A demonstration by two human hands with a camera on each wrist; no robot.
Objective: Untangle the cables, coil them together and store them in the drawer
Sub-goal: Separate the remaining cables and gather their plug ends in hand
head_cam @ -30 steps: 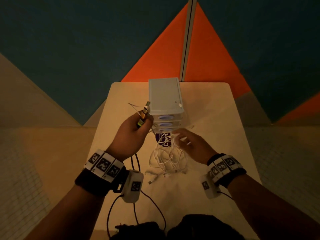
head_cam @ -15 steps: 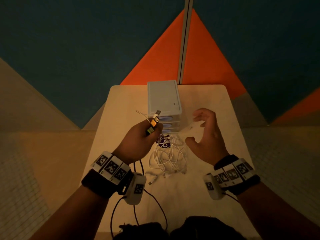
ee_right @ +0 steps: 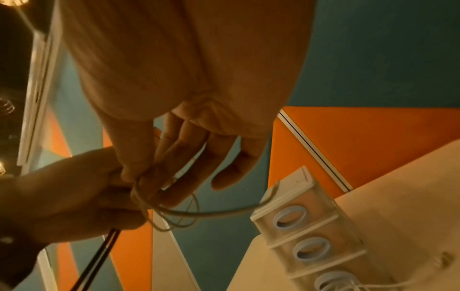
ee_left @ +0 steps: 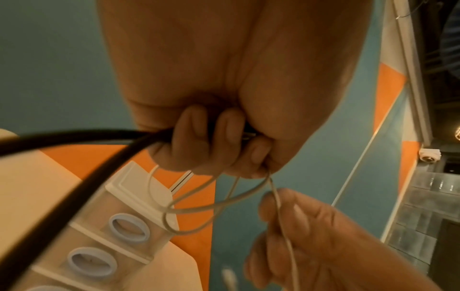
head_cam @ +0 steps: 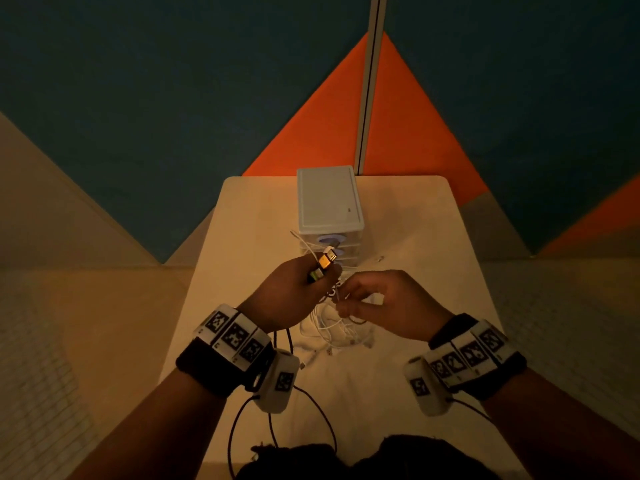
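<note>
My left hand (head_cam: 320,279) is raised in front of the drawer unit (head_cam: 329,202) and grips the black cable (ee_left: 74,146). The cable's metal plugs (head_cam: 326,259) stick up out of the fist. Loops of the white cable (ee_left: 211,206) hang from the same fist. My right hand (head_cam: 343,303) is right beside it, thumb and fingers pinching a strand of the white cable (ee_right: 189,213). The remaining white cable lies as a tangle (head_cam: 332,332) on the table (head_cam: 415,237) under both hands. All three ring-handled drawers (ee_right: 290,216) look closed.
The drawer unit stands at the middle back of the small light table, close to the orange and teal wall panels (head_cam: 415,133). Thin black wires (head_cam: 277,427) run down from my wrist cameras to a dark shape (head_cam: 381,459) at the near edge.
Half a second ago my right hand was spread open to the right. It has since come back to the left hand and pinched the white cable. The left hand has kept its grip on the black cable.
</note>
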